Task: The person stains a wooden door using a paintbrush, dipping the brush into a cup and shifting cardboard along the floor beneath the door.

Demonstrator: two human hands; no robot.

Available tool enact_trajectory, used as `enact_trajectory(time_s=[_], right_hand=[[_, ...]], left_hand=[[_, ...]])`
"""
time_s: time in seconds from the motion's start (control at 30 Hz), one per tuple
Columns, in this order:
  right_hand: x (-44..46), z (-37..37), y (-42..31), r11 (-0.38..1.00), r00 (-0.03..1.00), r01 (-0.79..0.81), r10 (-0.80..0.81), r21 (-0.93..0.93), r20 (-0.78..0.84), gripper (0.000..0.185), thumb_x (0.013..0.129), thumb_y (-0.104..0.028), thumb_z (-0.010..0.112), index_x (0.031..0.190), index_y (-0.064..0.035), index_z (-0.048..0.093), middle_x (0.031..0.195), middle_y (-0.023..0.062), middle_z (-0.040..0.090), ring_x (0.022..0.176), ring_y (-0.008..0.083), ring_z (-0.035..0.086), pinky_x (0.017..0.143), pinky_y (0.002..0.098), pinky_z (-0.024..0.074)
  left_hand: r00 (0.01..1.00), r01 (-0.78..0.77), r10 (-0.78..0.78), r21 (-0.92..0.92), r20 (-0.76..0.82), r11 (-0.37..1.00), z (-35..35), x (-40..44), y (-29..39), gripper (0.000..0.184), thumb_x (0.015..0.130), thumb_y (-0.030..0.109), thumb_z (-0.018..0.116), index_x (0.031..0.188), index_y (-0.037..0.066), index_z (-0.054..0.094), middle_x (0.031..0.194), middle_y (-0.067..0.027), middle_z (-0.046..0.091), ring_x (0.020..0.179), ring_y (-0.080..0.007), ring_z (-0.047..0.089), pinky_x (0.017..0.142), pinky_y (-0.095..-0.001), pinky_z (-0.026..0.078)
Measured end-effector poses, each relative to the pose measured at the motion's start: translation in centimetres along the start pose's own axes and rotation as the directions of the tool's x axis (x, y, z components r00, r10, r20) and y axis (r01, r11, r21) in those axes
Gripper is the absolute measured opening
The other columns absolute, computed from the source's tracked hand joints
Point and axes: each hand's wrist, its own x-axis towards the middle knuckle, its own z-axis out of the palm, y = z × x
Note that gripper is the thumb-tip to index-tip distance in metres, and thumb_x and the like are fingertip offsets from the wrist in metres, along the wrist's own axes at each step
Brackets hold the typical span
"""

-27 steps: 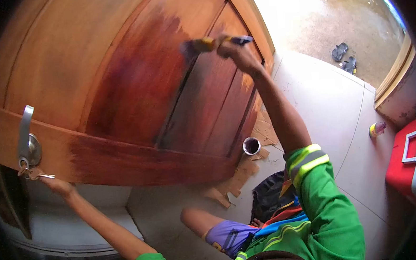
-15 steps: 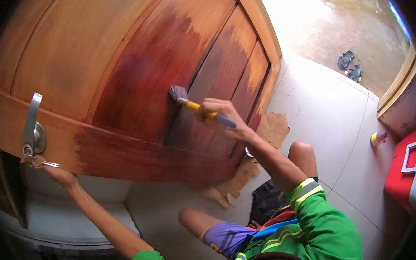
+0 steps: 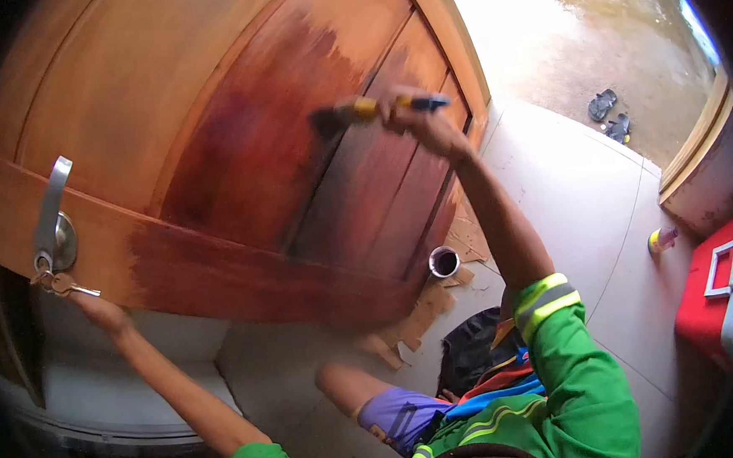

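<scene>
Nearest us, at six o'clock, we see purple shorts (image 3: 401,413) and a green sleeve (image 3: 590,383) with reflective bands. Just beyond, toward five o'clock, black fabric (image 3: 466,353) lies bunched on the pale tiled floor (image 3: 588,207). Past it we find torn cardboard (image 3: 429,313) beside the door's lower edge, and a small pot (image 3: 433,268) of dark liquid at four o'clock, next to that edge.

Between eight and nine o'clock, the left hand (image 3: 103,314) is at the edge of the wooden door (image 3: 228,153), just under a bunch of keys (image 3: 65,283). Its fingers are mostly hidden there, so we cannot tell whether they grip. The keys hang at the lock below a silver lever handle (image 3: 52,210), at nine o'clock.

The door spreads from nine o'clock round to one. We see dark red-brown colour over its middle panels and part of the near rail, with a ragged border against lighter tan wood. At one o'clock the right hand (image 3: 425,125) is closed around the yellow and blue handle of a paintbrush (image 3: 365,108). Its dark bristles point toward nine o'clock over the coloured panels; blur keeps us from telling whether they touch.

Farther off, at three o'clock, a small bottle (image 3: 662,240) stands near a red box (image 3: 695,303) with a pale handle. Farthest, at two o'clock, black sandals (image 3: 602,105) lie on the ground outside.
</scene>
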Motion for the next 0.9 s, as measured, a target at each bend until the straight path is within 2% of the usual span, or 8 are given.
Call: enact_trajectory(time_s=[0.13, 0.27, 0.37, 0.47, 0.57, 0.67, 0.8, 0.9], right_hand=[[4.7, -6.9, 3.1, 0.993, 0.946, 0.091, -0.061, 0.081, -0.319, 0.007, 0.088, -0.011, 0.059, 0.093, -0.0071, 0.063, 0.074, -0.0031, 0.051, 0.065, 0.0068, 0.046, 0.059, 0.0223, 0.0377], [2.6, -4.4, 2.2, 0.957, 0.861, 0.240, -0.288, -0.164, -0.420, 0.014, 0.093, -0.019, 0.059, 0.096, -0.0065, 0.063, 0.080, -0.0018, 0.054, 0.071, 0.0078, 0.049, 0.060, 0.0249, 0.0396], [-1.9, 4.2, 2.1, 0.839, 0.894, 0.382, -0.442, -0.386, -0.074, 0.027, 0.097, -0.025, 0.053, 0.085, -0.0018, 0.057, 0.080, 0.0053, 0.056, 0.075, 0.0187, 0.055, 0.067, 0.0329, 0.0435], [-6.6, 11.9, 0.8, 0.911, 0.916, 0.367, -0.319, -0.189, 0.243, 0.036, 0.094, -0.036, 0.062, 0.083, -0.0021, 0.058, 0.080, 0.0063, 0.057, 0.076, 0.0197, 0.056, 0.069, 0.0331, 0.0447], [-7.4, 14.8, -4.0, 0.988, 0.947, 0.122, -0.143, 0.090, 0.288, 0.013, 0.084, -0.009, 0.061, 0.093, -0.0003, 0.062, 0.085, 0.0085, 0.062, 0.082, 0.0156, 0.058, 0.074, 0.0330, 0.0470], [-3.5, 13.0, -3.6, 0.979, 0.929, 0.202, -0.190, -0.006, 0.318, 0.015, 0.086, -0.012, 0.061, 0.095, -0.0011, 0.065, 0.085, 0.0062, 0.063, 0.081, 0.0133, 0.059, 0.074, 0.0310, 0.0483], [0.1, 6.1, -3.7, 0.998, 0.995, 0.042, -0.047, -0.056, -0.090, 0.015, 0.087, -0.011, 0.058, 0.096, -0.0043, 0.068, 0.082, 0.0003, 0.063, 0.074, 0.0109, 0.058, 0.068, 0.0255, 0.0468], [-2.8, 8.3, -5.1, 0.990, 0.988, 0.133, -0.136, 0.041, 0.078, 0.015, 0.089, -0.012, 0.057, 0.095, -0.0041, 0.068, 0.081, 0.0002, 0.062, 0.073, 0.0105, 0.057, 0.066, 0.0256, 0.0459]], left_hand=[[1.000, -0.010, 0.010, -0.012, 0.022, 1.000, 0.8, -0.1, 0.6, 0.075, 0.104, 0.062, 0.026, 0.149, 0.002, 0.033, 0.151, -0.0145, 0.040, 0.137, -0.0310, 0.042, 0.114, -0.0459, 0.033], [0.999, 0.000, 0.000, 0.000, 0.051, 1.000, 0.7, -0.6, 0.6, 0.075, 0.104, 0.062, 0.027, 0.148, 0.002, 0.035, 0.150, -0.0150, 0.042, 0.135, -0.0313, 0.044, 0.114, -0.0466, 0.033], [0.993, 0.011, -0.020, 0.078, 0.116, 0.997, -0.5, -0.4, 0.1, 0.073, 0.104, 0.061, 0.027, 0.147, 0.003, 0.033, 0.145, -0.0137, 0.043, 0.132, -0.0285, 0.045, 0.111, -0.0436, 0.036], [0.981, 0.122, -0.120, -0.001, 0.154, 0.993, -0.3, -0.4, 1.9, 0.067, 0.105, 0.058, 0.027, 0.149, 0.007, 0.030, 0.144, -0.0128, 0.041, 0.134, -0.0271, 0.041, 0.112, -0.0424, 0.034], [0.981, 0.061, -0.068, 0.044, 0.183, 0.997, -0.2, -0.4, 2.1, 0.065, 0.105, 0.055, 0.029, 0.152, 0.010, 0.028, 0.148, -0.0117, 0.038, 0.140, -0.0268, 0.035, 0.115, -0.0426, 0.028], [0.973, 0.080, -0.089, 0.048, 0.212, 0.996, 0.4, -0.8, 3.1, 0.065, 0.105, 0.054, 0.032, 0.153, 0.010, 0.028, 0.151, -0.0121, 0.036, 0.141, -0.0266, 0.034, 0.116, -0.0427, 0.028], [0.957, 0.054, -0.043, -0.031, 0.288, 0.998, 0.2, -0.5, 2.6, 0.062, 0.106, 0.050, 0.032, 0.151, 0.007, 0.031, 0.150, -0.0125, 0.038, 0.140, -0.0255, 0.036, 0.116, -0.0413, 0.028], [0.976, 0.032, -0.033, 0.011, 0.214, 0.999, 0.9, -1.1, 3.1, 0.062, 0.107, 0.048, 0.031, 0.151, 0.005, 0.032, 0.149, -0.0118, 0.040, 0.140, -0.0243, 0.036, 0.116, -0.0399, 0.028]])
